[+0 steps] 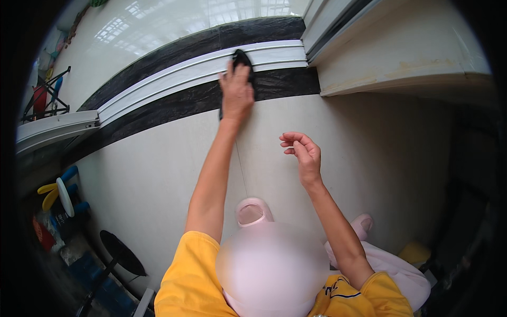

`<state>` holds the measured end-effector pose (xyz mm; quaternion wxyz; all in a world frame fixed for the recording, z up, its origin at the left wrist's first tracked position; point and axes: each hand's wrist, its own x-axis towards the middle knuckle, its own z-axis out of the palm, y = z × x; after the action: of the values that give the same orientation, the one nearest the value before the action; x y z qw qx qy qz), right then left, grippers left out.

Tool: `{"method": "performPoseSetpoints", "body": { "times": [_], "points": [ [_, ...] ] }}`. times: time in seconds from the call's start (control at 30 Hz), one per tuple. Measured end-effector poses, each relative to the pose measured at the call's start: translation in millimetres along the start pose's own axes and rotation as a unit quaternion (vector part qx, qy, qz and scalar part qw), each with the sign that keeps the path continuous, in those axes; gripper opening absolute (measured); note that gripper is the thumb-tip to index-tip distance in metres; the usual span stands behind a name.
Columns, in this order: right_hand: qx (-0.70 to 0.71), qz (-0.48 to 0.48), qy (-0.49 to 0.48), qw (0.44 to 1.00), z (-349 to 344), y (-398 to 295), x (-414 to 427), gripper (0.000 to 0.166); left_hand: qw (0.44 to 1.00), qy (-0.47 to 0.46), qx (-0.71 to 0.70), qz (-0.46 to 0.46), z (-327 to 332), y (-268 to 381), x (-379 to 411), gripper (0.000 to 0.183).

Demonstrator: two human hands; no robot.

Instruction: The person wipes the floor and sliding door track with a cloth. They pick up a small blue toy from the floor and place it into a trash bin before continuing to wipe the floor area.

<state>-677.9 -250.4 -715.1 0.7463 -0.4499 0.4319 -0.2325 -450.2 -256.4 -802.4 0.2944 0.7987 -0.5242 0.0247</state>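
Observation:
My left hand (237, 95) reaches out palm down over a black shoe-like item (242, 59), which lies across the white metal sliding-door track (277, 53) and the dark stone strip beside it. Its fingers overlap the item, and motion blur hides whether they grip it. Another dark edge shows at the left of the wrist, mostly covered. My right hand (305, 154) hovers over the pale floor (277, 174) at the right, fingers loosely curled, thumb apart and nothing in it. Pink slippers (253, 212) are on the feet below.
A white door frame (328, 31) and pale panel (396, 51) stand at the upper right. At left are a small stool with blue and yellow parts (65, 196), a round black base (122, 253) and, beyond the track, a black folding metal frame (49, 97).

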Motion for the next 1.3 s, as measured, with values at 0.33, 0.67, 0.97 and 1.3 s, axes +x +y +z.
{"method": "performPoseSetpoints", "body": {
  "times": [0.33, 0.67, 0.97, 1.3],
  "points": [
    [0.144, -0.003, 0.056, 0.988, -63.5, -13.9, -27.8, 0.028, 0.972, 0.023, -0.233, 0.031, 77.9, 142.1, -28.3, 0.039],
    [0.2, -0.023, -0.006, 0.98, -60.2, -44.5, 9.4, 0.033, 0.746, -0.041, -0.601, -0.284, -83.9, 50.1, -61.3, 0.026],
    [0.039, -0.032, -0.079, 0.996, -80.9, -81.6, 32.9, 0.03, 0.999, -0.03, -0.024, -0.03, -49.2, 8.3, -122.8, 0.044],
    [-0.089, 0.038, -0.136, 0.986, -154.4, -145.5, -31.8, 0.03, 0.962, -0.05, -0.259, 0.068, 89.9, 232.1, -92.5, 0.037]
  ]
}}
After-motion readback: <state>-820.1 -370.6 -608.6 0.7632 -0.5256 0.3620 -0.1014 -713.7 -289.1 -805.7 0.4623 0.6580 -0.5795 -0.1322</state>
